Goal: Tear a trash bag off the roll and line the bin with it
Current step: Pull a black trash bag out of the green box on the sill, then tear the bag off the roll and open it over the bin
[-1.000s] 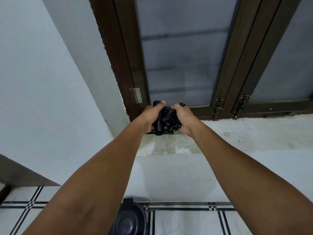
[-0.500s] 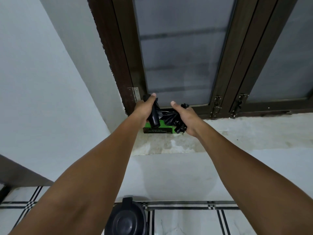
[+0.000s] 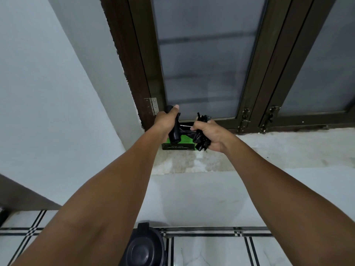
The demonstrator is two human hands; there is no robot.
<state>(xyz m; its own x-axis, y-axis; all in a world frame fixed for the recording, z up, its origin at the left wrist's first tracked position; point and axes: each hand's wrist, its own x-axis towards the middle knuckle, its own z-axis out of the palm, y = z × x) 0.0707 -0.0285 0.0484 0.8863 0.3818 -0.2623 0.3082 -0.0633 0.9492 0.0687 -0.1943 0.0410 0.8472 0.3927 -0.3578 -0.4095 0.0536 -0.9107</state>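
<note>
My left hand grips a black roll of trash bags, held upright above a green box on the window sill. My right hand is closed on a bunched black trash bag, its crumpled end sticking out above and below the fist. A thin stretch of black plastic still spans between roll and bag. The black bin with its lid on stands on the floor below my arms, at the bottom edge of the view.
The stained sill runs along under dark-framed frosted windows. A white wall closes the left side. White floor tiles with black lines surround the bin.
My hands have drawn apart: the left with the roll went left and up, the right pulled the bunched bag to the right. More of the green box now shows.
</note>
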